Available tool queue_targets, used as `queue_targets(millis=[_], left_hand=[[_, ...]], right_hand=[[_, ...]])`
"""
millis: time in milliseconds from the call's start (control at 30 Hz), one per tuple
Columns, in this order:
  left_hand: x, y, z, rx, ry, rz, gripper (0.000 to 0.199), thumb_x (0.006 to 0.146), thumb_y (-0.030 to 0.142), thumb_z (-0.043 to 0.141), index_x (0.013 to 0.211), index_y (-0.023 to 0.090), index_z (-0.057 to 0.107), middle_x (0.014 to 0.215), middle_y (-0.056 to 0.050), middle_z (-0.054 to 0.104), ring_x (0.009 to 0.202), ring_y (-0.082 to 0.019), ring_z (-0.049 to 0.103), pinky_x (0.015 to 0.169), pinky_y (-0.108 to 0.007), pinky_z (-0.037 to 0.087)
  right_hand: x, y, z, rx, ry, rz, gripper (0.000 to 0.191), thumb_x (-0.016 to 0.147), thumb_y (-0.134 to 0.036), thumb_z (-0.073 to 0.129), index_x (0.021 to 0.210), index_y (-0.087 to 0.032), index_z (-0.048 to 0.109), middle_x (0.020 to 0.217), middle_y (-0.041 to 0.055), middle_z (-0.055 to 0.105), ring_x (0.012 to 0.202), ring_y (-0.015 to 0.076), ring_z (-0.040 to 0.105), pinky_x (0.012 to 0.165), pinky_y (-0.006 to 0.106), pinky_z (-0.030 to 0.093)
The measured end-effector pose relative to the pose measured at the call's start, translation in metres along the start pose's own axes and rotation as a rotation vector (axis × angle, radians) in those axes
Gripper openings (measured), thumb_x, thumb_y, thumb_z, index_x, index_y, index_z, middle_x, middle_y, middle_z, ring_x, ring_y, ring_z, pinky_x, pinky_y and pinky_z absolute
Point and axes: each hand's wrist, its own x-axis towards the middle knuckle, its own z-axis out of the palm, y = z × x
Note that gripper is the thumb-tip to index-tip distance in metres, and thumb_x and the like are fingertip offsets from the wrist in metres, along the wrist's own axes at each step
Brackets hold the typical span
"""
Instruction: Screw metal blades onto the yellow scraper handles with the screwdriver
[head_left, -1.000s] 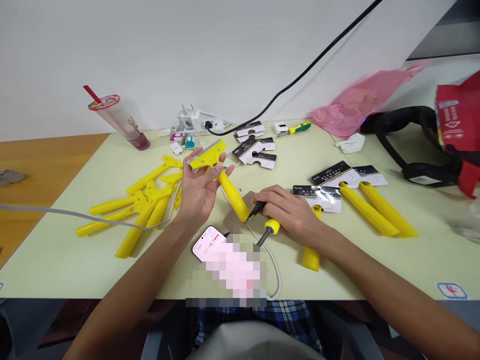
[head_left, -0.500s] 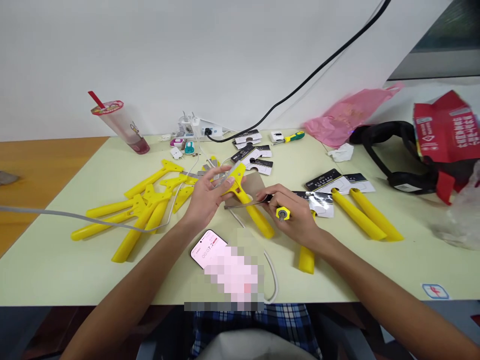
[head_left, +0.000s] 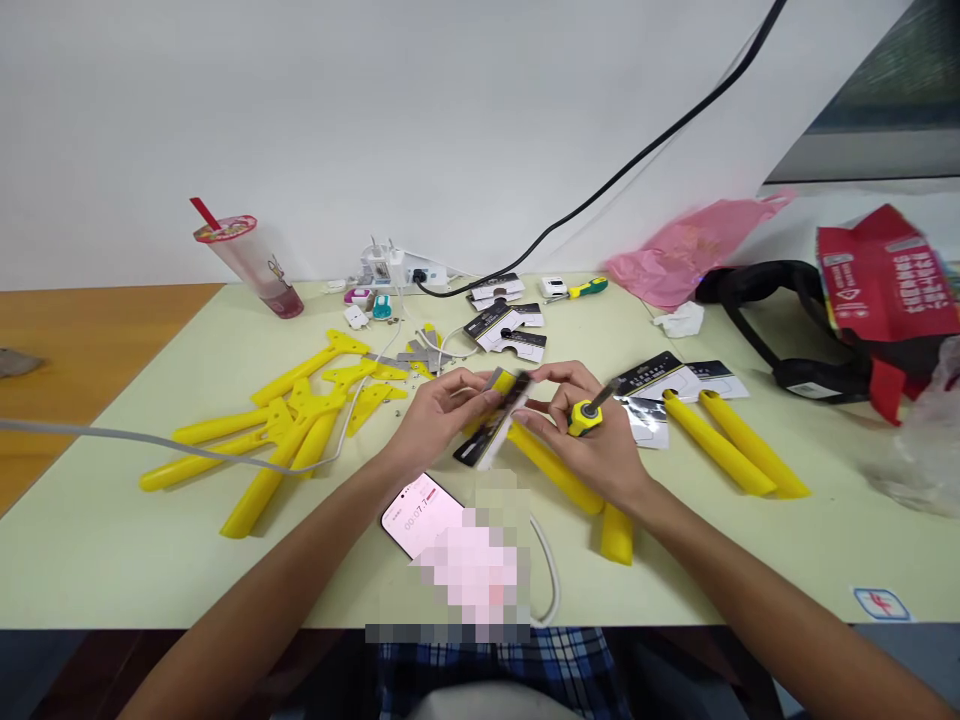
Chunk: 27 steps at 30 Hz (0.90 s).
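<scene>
My left hand (head_left: 442, 412) is closed on the blade end of a yellow scraper (head_left: 559, 468), whose handle slants down to the right. A black-and-white packaging card (head_left: 487, 440), blurred and tilted on edge, stands across the scraper's head between my hands. My right hand (head_left: 592, 440) pinches the card's upper right edge. That same hand also keeps a yellow-and-black screwdriver (head_left: 584, 418) tucked in its fingers, shaft pointing up to the right. The card partly hides the scraper's head. Left of my hands lie several yellow scraper handles (head_left: 292, 430), with loose blades and screws near them.
At the right, two yellow scrapers (head_left: 724, 445) have cards on their ends. More cards (head_left: 502, 325) lie at the back, near a power strip (head_left: 431, 275) and a green-yellow screwdriver (head_left: 587, 288). A phone (head_left: 424, 515) lies in front; a drink cup (head_left: 251, 265) stands back left.
The card has turned from its brown side lying behind the scraper to its printed side, tilted on edge at the head. The scraper's handle has shifted right and down.
</scene>
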Motion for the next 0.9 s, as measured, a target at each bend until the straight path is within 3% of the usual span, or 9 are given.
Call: queue_targets(millis=[67,200,300,367,467,567,700,800,900], left_hand=[[0.001,-0.004,-0.001,-0.027,0.019,-0.016,0.024,0.082,0.041,0.089,0.089,0.023,0.075,0.102,-0.003,0.076,0.097,-0.018,0.069,0.085,-0.027,0.052],[0.001,-0.008,-0.001,-0.048,0.081,-0.040,0.028,0.080,0.043,0.091,0.084,0.021,0.074,0.085,0.000,0.071,0.077,-0.013,0.060,0.069,-0.023,0.046],[-0.001,-0.007,0.001,-0.049,0.083,-0.035,0.031,0.079,0.046,0.091,0.085,0.020,0.075,0.085,-0.001,0.071,0.074,-0.012,0.058,0.067,-0.024,0.046],[-0.003,-0.004,0.002,-0.059,0.072,-0.031,0.032,0.082,0.050,0.088,0.088,0.020,0.076,0.085,-0.001,0.071,0.072,-0.012,0.058,0.064,-0.024,0.045],[-0.007,0.001,0.004,-0.112,0.028,-0.049,0.037,0.091,0.057,0.079,0.106,0.024,0.077,0.085,0.000,0.069,0.070,-0.012,0.058,0.062,-0.024,0.046],[-0.009,0.002,0.003,-0.125,-0.031,-0.030,0.049,0.095,0.063,0.071,0.130,0.028,0.070,0.090,-0.002,0.071,0.078,-0.016,0.066,0.070,-0.027,0.052],[-0.010,0.000,0.001,-0.066,-0.185,0.023,0.069,0.083,0.074,0.077,0.129,0.023,0.069,0.111,-0.010,0.074,0.100,-0.025,0.072,0.083,-0.032,0.057],[-0.009,-0.002,0.000,-0.074,-0.283,-0.053,0.073,0.072,0.060,0.094,0.129,0.023,0.067,0.121,-0.011,0.073,0.107,-0.028,0.072,0.087,-0.033,0.058],[-0.009,-0.002,0.001,-0.026,-0.206,-0.107,0.064,0.073,0.043,0.097,0.126,0.022,0.067,0.115,-0.007,0.075,0.100,-0.022,0.072,0.084,-0.029,0.056]], right_hand=[[0.002,0.000,-0.001,-0.061,-0.005,0.089,0.047,0.089,-0.046,0.085,0.069,-0.025,0.048,0.116,0.0104,0.071,0.108,0.0298,0.069,0.085,0.047,0.062],[0.007,-0.003,-0.006,-0.112,-0.197,0.409,0.058,0.081,-0.062,0.087,0.067,-0.025,0.044,0.069,-0.0001,0.061,0.068,0.0211,0.063,0.063,0.036,0.051],[0.007,-0.008,-0.008,0.075,-0.345,0.625,0.062,0.080,-0.063,0.087,0.066,-0.025,0.040,0.059,-0.0042,0.052,0.060,0.0205,0.065,0.055,0.031,0.043],[0.007,-0.011,-0.009,0.212,-0.356,0.692,0.061,0.078,-0.061,0.089,0.069,-0.025,0.040,0.059,-0.0051,0.053,0.061,0.0223,0.069,0.054,0.030,0.041],[0.006,-0.015,-0.011,0.307,-0.288,0.700,0.063,0.077,-0.061,0.090,0.070,-0.026,0.038,0.060,-0.0054,0.054,0.061,0.0230,0.070,0.053,0.030,0.042],[0.008,-0.016,-0.012,0.336,-0.203,0.691,0.064,0.076,-0.061,0.090,0.069,-0.026,0.037,0.060,-0.0045,0.054,0.060,0.0238,0.071,0.052,0.031,0.044],[0.009,-0.015,-0.009,0.329,-0.104,0.692,0.062,0.073,-0.058,0.094,0.067,-0.026,0.040,0.057,-0.0018,0.058,0.058,0.0246,0.070,0.050,0.032,0.045],[0.007,-0.016,-0.005,0.293,-0.068,0.667,0.061,0.073,-0.057,0.094,0.067,-0.026,0.042,0.059,-0.0001,0.063,0.060,0.0243,0.070,0.052,0.032,0.047],[0.005,-0.018,-0.001,0.254,-0.084,0.673,0.063,0.071,-0.056,0.095,0.065,-0.026,0.040,0.059,-0.0018,0.060,0.063,0.0252,0.073,0.056,0.032,0.050]])
